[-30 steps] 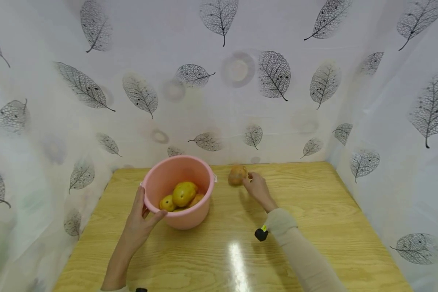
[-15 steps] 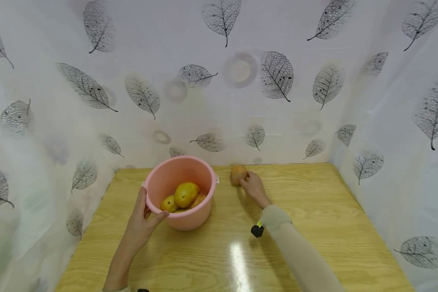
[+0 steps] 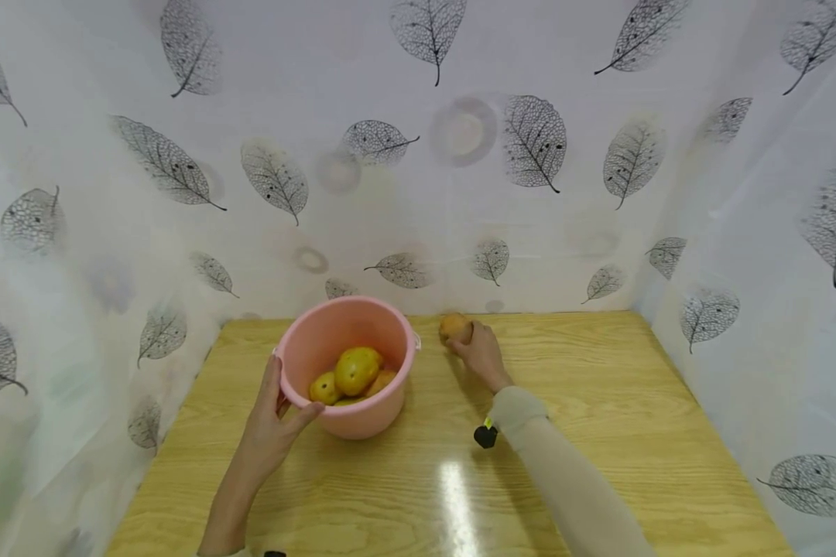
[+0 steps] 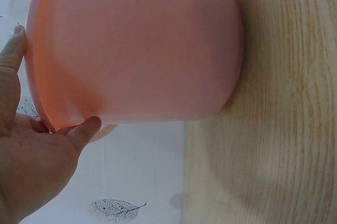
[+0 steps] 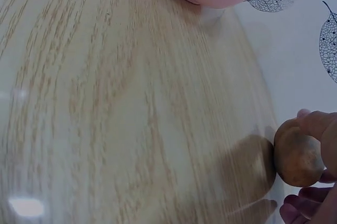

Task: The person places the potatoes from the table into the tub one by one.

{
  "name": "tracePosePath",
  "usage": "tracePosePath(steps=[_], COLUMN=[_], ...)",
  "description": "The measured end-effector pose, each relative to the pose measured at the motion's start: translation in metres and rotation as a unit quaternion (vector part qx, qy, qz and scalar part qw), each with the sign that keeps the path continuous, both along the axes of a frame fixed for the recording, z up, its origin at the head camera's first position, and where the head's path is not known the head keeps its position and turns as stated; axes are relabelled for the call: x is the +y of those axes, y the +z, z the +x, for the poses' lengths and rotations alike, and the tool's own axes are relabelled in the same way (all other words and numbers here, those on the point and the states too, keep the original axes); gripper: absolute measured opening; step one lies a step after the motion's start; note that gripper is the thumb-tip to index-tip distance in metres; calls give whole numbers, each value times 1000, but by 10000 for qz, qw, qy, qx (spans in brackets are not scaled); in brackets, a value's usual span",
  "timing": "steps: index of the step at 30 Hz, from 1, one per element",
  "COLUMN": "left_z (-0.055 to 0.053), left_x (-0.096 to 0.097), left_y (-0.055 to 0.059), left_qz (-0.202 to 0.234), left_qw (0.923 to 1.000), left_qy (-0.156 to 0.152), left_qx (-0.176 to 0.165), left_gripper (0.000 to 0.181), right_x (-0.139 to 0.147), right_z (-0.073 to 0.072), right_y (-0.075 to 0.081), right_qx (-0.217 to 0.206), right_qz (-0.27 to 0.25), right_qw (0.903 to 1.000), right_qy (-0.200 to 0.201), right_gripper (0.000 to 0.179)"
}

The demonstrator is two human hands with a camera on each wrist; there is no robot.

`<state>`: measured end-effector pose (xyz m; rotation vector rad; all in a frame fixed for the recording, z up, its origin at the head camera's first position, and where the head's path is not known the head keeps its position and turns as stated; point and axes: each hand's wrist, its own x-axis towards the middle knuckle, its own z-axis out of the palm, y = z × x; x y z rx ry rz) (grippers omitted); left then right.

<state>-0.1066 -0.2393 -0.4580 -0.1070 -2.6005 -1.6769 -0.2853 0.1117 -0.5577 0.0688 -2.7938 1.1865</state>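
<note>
A pink bucket (image 3: pixel 362 422) stands on the left half of the table, with several yellow and orange-tan fruits or vegetables (image 3: pixel 357 371) inside. My left hand (image 3: pixel 268 429) grips its near-left rim, fingers and thumb spread along it; the left wrist view shows the bucket's side (image 4: pixel 142 50) close up. Right of the bucket, near the table's back edge, my right hand (image 3: pixel 482 357) holds a round orange-brown thing (image 3: pixel 453 326), whose exact kind I cannot tell. In the right wrist view, the round thing (image 5: pixel 297 158) sits between the thumb and fingers, low over or on the table.
The wood-grain table (image 3: pixel 404 495) ends at a white leaf-printed sheet (image 3: pixel 446 209) at the back, with similar sheets on both sides. A white handle attachment (image 3: pixel 417 340) sticks out from the bucket's right side. A bright reflection lies on the front tabletop.
My right hand has shifted slightly left and closed further around the round orange-brown thing. The left hand stays on the bucket rim.
</note>
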Motion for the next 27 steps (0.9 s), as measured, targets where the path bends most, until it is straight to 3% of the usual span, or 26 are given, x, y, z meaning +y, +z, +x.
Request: tracePosePath(steps=[8, 15, 27], left_z=[-1, -2, -1], left_x=[1, 0, -1], left_y=[-1, -1, -2], left_qz=[-10, -65, -67], left_qw=[10000, 9999, 10000], left_qy=[-4, 17, 20], left_qx=[74, 81, 6], left_gripper=[107, 107, 106], right_x=[-2, -3, 3], right_z=[0, 0, -1], right_y=[-3, -3, -10], right_qx=[97, 143, 61], right_qz=[119, 78, -472], right_qw=[9997, 9998, 9987], right_qy=[-208, -76, 158], right_gripper=[71, 69, 67])
